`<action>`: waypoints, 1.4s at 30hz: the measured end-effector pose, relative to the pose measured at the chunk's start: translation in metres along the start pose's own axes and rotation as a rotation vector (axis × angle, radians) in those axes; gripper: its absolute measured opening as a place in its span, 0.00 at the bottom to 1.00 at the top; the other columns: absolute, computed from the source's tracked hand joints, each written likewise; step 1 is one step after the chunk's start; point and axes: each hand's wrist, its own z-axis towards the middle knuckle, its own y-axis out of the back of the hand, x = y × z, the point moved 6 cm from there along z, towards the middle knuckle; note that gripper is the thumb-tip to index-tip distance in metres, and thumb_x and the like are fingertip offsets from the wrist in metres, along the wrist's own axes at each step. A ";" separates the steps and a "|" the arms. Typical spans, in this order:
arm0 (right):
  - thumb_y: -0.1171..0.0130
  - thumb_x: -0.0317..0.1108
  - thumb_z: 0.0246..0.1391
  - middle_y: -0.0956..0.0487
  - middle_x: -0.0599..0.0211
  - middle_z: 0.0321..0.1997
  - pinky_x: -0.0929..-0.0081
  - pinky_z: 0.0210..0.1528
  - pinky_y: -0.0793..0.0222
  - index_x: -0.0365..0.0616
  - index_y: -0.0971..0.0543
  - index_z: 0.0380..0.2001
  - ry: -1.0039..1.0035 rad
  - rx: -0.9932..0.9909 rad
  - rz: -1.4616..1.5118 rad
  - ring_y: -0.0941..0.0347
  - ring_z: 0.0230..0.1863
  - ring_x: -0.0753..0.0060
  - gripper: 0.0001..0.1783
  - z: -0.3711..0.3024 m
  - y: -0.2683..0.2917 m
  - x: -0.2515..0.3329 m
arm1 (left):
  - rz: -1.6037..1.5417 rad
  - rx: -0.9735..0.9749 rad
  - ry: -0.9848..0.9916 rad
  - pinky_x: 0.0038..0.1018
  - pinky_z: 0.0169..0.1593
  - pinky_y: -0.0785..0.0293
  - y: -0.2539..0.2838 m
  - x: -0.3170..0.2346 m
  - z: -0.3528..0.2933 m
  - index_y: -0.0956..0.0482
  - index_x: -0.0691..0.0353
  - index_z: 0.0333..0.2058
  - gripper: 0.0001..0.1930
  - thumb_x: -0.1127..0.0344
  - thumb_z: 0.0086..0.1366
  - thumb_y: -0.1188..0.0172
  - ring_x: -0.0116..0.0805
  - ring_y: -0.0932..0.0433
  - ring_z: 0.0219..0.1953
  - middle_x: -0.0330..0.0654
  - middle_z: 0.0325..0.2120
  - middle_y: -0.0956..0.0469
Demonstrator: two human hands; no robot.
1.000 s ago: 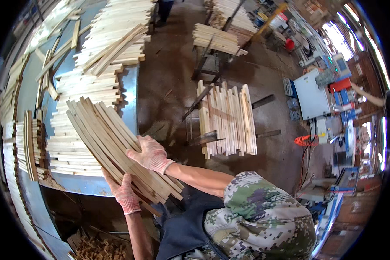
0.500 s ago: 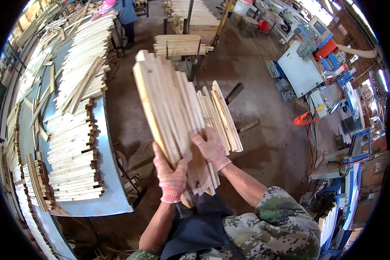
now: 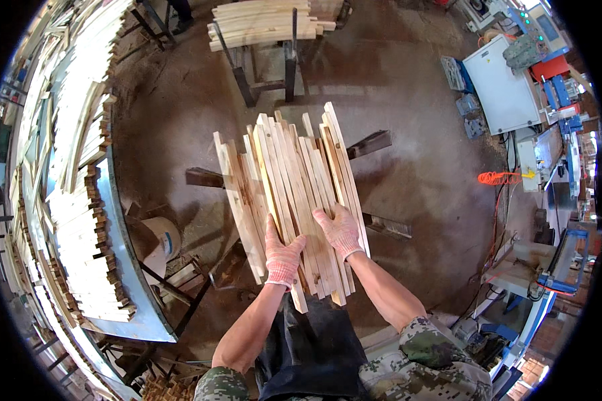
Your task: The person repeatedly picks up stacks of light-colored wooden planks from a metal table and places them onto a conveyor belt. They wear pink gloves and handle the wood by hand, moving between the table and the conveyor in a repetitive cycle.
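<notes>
My left hand (image 3: 284,255), in a pink-and-white knit glove, grips the left side of a bundle of pale wooden strips (image 3: 293,184). On the right side of the same bundle, my similarly gloved right hand (image 3: 341,230) is closed with its thumb on top. The strips lie side by side, pointing away from me, with uneven ends. More loose wooden strips (image 3: 237,207) flank the bundle on its left, and others (image 3: 341,157) adjoin it on the right. Dark metal bars (image 3: 206,178) stick out from beneath the strips. My fingers under the bundle are hidden.
On the left, a blue-topped table (image 3: 124,234) carries long rows of wooden strips (image 3: 80,247). A metal stand at the far side bears another wood stack (image 3: 264,25). A pale bucket (image 3: 164,239) sits beside the table. Rightward are a white cabinet (image 3: 503,83) and an orange coiled hose (image 3: 498,178).
The bundle has come down from a raised, leftward-tilted position to among the strips over the metal bars. Both hands stay on it. My view has shifted downward.
</notes>
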 end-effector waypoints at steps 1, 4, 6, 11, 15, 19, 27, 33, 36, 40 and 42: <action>0.33 0.72 0.55 0.20 0.32 0.60 0.50 0.64 0.26 0.29 0.18 0.54 -0.027 0.000 -0.016 0.21 0.61 0.38 0.50 0.013 -0.006 -0.004 | -0.090 0.020 0.041 0.35 0.68 0.26 -0.005 0.005 0.011 0.54 0.62 0.81 0.55 0.78 0.61 0.27 0.44 0.27 0.67 0.55 0.71 0.34; 0.35 0.69 0.59 0.25 0.33 0.68 0.50 0.71 0.30 0.32 0.27 0.68 -0.123 0.254 -0.095 0.27 0.70 0.37 0.52 0.062 -0.008 -0.010 | -0.065 0.053 0.037 0.35 0.67 0.23 -0.023 0.000 0.047 0.54 0.63 0.80 0.53 0.79 0.63 0.30 0.43 0.24 0.64 0.55 0.69 0.31; 0.35 0.63 0.60 0.24 0.33 0.66 0.49 0.68 0.29 0.33 0.27 0.64 -0.068 0.191 -0.190 0.26 0.67 0.34 0.45 0.077 -0.012 -0.032 | 0.272 0.155 0.147 0.38 0.70 0.26 -0.039 0.017 0.085 0.55 0.64 0.80 0.56 0.63 0.64 0.25 0.51 0.27 0.69 0.60 0.70 0.32; 0.37 0.45 0.62 0.26 0.39 0.68 0.49 0.66 0.27 0.46 0.34 0.73 0.003 0.135 -0.380 0.25 0.65 0.35 0.39 0.091 -0.017 -0.065 | 0.664 0.348 0.438 0.36 0.82 0.50 -0.061 0.081 0.124 0.59 0.61 0.81 0.57 0.52 0.68 0.27 0.50 0.46 0.81 0.59 0.79 0.46; 0.36 0.37 0.61 0.28 0.45 0.74 0.53 0.73 0.32 0.45 0.33 0.75 0.195 0.099 -0.255 0.28 0.71 0.39 0.39 0.097 -0.025 -0.075 | 0.659 0.516 0.307 0.36 0.80 0.44 -0.050 0.166 0.123 0.52 0.52 0.81 0.43 0.48 0.78 0.41 0.52 0.42 0.79 0.60 0.77 0.40; 0.36 0.35 0.62 0.33 0.44 0.78 0.57 0.83 0.47 0.39 0.36 0.77 0.121 0.180 -0.147 0.40 0.80 0.45 0.41 0.064 -0.023 -0.080 | 0.972 0.923 0.053 0.36 0.76 0.37 -0.062 0.110 0.051 0.32 0.47 0.73 0.28 0.63 0.77 0.45 0.43 0.30 0.71 0.43 0.69 0.26; 0.41 0.45 0.63 0.16 0.41 0.51 0.49 0.54 0.25 0.45 0.18 0.54 0.218 0.878 -0.464 0.18 0.53 0.42 0.22 -0.111 -0.087 -0.046 | 0.610 0.635 0.311 0.39 0.71 0.32 0.108 0.184 -0.087 0.18 0.65 0.60 0.30 0.47 0.70 0.44 0.54 0.24 0.67 0.54 0.62 0.19; 0.39 0.55 0.66 0.15 0.50 0.59 0.64 0.64 0.26 0.38 0.24 0.69 0.384 1.223 -0.547 0.18 0.60 0.51 0.38 -0.253 -0.189 0.040 | 0.266 -0.100 0.639 0.36 0.67 0.28 0.338 0.242 -0.211 0.20 0.69 0.63 0.34 0.47 0.67 0.36 0.48 0.20 0.63 0.56 0.59 0.17; 0.38 0.53 0.67 0.15 0.50 0.59 0.66 0.64 0.26 0.39 0.26 0.71 0.479 1.272 -0.545 0.18 0.62 0.59 0.37 -0.302 -0.255 0.126 | -0.059 -0.427 0.729 0.33 0.59 0.23 0.442 0.310 -0.274 0.15 0.68 0.56 0.28 0.52 0.66 0.34 0.42 0.15 0.50 0.50 0.49 0.12; 0.36 0.43 0.69 0.19 0.55 0.67 0.67 0.66 0.28 0.31 0.32 0.73 0.411 1.111 0.062 0.23 0.65 0.65 0.37 -0.319 -0.347 0.244 | -0.154 -0.507 0.752 0.37 0.53 0.20 0.561 0.381 -0.319 0.15 0.68 0.57 0.29 0.50 0.66 0.34 0.42 0.14 0.48 0.53 0.49 0.12; 0.35 0.38 0.69 0.22 0.57 0.70 0.69 0.68 0.30 0.31 0.39 0.77 0.324 1.115 0.226 0.26 0.68 0.67 0.41 -0.300 -0.413 0.300 | -0.175 -0.636 0.703 0.37 0.62 0.24 0.622 0.373 -0.336 0.21 0.73 0.63 0.34 0.53 0.67 0.33 0.45 0.17 0.57 0.56 0.56 0.16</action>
